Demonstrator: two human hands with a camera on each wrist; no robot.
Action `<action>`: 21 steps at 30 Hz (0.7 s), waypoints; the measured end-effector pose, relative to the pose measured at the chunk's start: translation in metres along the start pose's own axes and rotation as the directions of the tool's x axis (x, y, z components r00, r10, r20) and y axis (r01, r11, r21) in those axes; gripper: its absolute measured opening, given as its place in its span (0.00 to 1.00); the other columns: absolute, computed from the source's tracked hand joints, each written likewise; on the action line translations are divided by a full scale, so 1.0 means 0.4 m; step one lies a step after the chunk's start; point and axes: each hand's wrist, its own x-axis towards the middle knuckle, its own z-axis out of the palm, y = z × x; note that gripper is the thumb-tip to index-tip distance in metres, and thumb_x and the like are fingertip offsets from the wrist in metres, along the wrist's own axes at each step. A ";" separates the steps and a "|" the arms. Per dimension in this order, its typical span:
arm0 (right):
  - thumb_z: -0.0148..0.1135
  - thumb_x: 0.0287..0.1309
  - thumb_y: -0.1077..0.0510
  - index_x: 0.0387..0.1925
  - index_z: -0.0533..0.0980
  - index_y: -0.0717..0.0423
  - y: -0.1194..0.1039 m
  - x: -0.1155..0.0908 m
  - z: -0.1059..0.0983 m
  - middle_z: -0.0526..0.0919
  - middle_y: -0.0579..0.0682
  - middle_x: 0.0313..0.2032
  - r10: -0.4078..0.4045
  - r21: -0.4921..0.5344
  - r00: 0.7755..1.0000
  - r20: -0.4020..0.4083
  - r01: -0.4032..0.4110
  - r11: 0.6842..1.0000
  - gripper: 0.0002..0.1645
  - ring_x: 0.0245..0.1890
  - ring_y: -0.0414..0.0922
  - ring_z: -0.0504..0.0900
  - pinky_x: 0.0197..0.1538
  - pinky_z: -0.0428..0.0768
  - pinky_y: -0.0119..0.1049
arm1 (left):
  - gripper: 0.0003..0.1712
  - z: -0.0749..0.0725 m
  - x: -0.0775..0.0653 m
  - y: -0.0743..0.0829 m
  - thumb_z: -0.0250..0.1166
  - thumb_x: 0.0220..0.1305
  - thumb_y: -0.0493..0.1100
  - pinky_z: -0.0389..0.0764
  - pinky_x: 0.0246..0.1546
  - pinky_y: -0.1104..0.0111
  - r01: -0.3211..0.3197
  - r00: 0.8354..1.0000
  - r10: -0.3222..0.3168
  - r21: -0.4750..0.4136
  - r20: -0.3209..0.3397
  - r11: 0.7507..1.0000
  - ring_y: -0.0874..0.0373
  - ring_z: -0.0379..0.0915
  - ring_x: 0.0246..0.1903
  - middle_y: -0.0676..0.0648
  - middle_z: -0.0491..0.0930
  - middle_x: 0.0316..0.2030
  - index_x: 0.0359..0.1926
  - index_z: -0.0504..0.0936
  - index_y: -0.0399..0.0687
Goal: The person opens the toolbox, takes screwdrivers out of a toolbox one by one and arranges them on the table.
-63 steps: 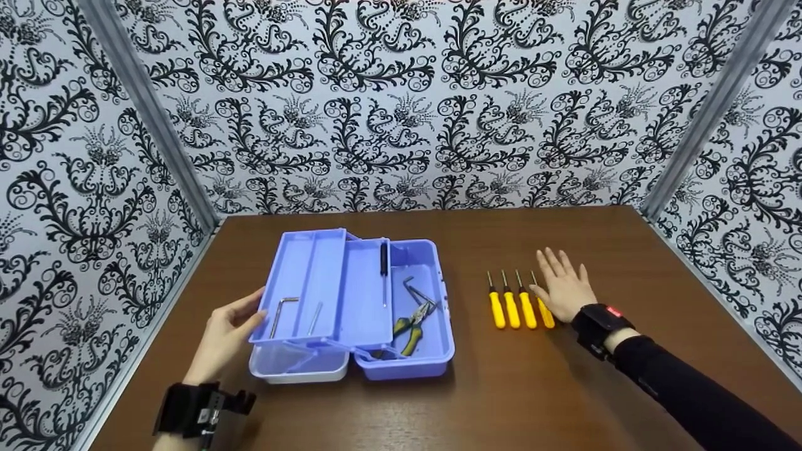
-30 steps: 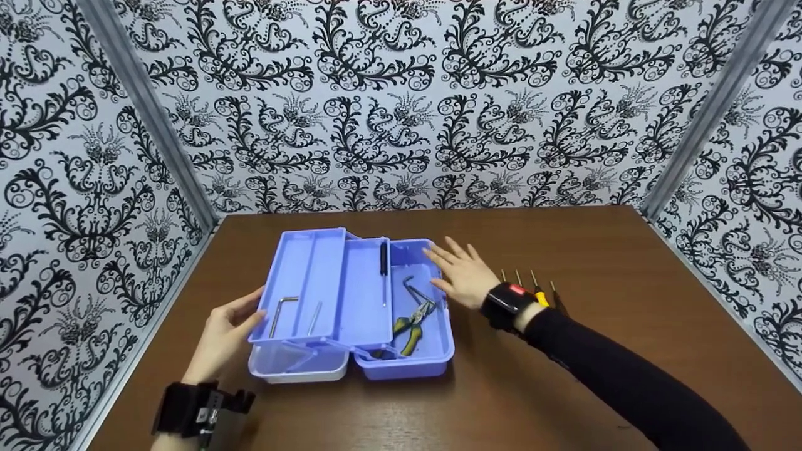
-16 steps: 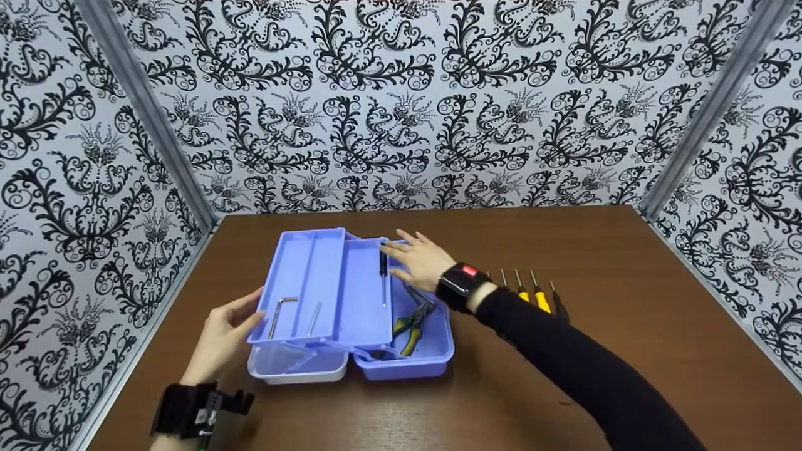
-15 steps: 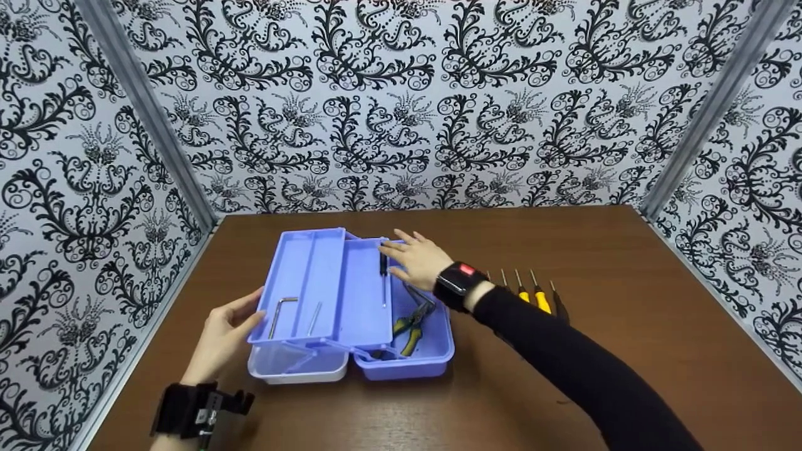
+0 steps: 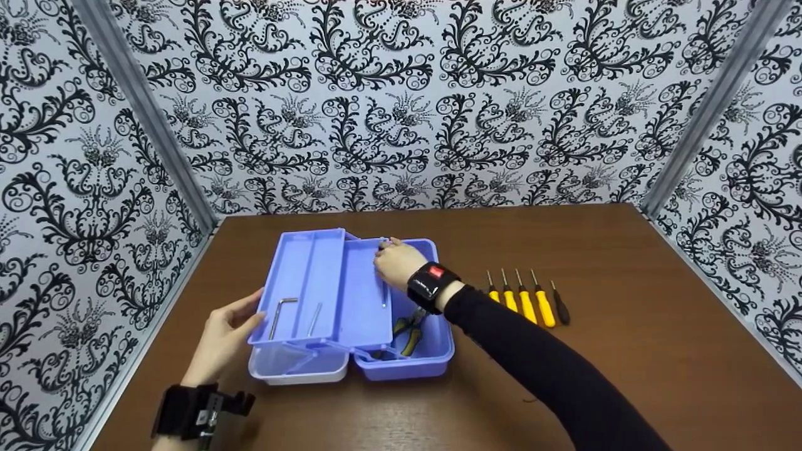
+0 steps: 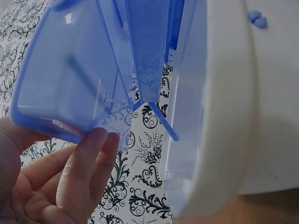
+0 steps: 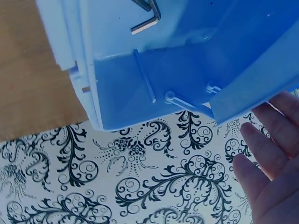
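Observation:
An open purple toolbox [image 5: 438, 366] has its trays fanned out to the left. My left hand [image 5: 229, 326] grips the upper tray [image 5: 294, 263] at its outer edge; in the left wrist view, thumb and fingers pinch that edge. Over the far end of the middle tray [image 5: 363, 313] is my right hand [image 5: 401, 266], fingers curled round the black handle of a screwdriver [image 5: 384, 293], mostly hidden beneath it. The shaft lies along the tray's right wall. In the right wrist view the right fingertips pass behind the tray wall [image 7: 261, 79].
Pliers [image 5: 411, 341] with yellow-and-dark handles lie in the box bottom. The upper tray holds a hex key [image 5: 277, 316] and a thin metal rod [image 5: 314, 319]. Right of the box, several yellow-handled screwdrivers [image 5: 527, 308] and a small black one [image 5: 561, 307] lie in a row.
My right hand has moved left from the yellow screwdrivers to the toolbox. Its fingers, straight half a second ago, are now curled at the black screwdriver's handle. My left hand stays put.

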 end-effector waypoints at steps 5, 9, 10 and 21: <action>0.59 0.58 0.63 0.35 0.85 0.56 -0.016 0.006 -0.004 0.88 0.48 0.38 -0.006 -0.083 0.999 0.034 0.009 0.996 0.09 0.46 0.46 0.83 0.59 0.79 0.41 | 0.26 0.002 0.000 0.001 0.61 0.67 0.32 0.82 0.44 0.79 0.007 1.000 -0.007 -0.005 0.000 1.000 0.71 0.81 0.41 0.30 0.79 0.55 0.65 0.71 0.34; 0.59 0.58 0.66 0.35 0.85 0.58 -0.032 0.010 -0.016 0.88 0.51 0.37 0.056 -0.045 0.995 0.078 -0.053 0.998 0.09 0.39 0.49 0.87 0.47 0.85 0.42 | 0.25 0.005 0.000 0.003 0.61 0.67 0.31 0.81 0.44 0.80 0.007 1.000 -0.007 -0.023 -0.014 1.000 0.71 0.80 0.41 0.30 0.80 0.55 0.65 0.72 0.33; 0.58 0.59 0.67 0.34 0.85 0.59 -0.037 0.012 -0.018 0.88 0.52 0.36 0.077 -0.026 0.994 0.081 -0.076 0.997 0.10 0.38 0.49 0.87 0.44 0.86 0.42 | 0.25 0.006 0.000 0.003 0.61 0.67 0.31 0.81 0.43 0.80 0.007 1.000 -0.007 -0.026 -0.017 1.000 0.71 0.80 0.41 0.30 0.80 0.54 0.65 0.73 0.33; 0.58 0.60 0.67 0.31 0.85 0.55 -0.073 0.018 -0.026 0.89 0.53 0.32 0.097 0.000 0.995 0.004 -0.097 0.995 0.11 0.31 0.49 0.87 0.31 0.87 0.43 | 0.26 0.003 -0.002 0.002 0.61 0.68 0.32 0.82 0.45 0.78 0.026 1.000 -0.026 0.006 -0.004 1.000 0.72 0.81 0.41 0.30 0.79 0.56 0.66 0.71 0.35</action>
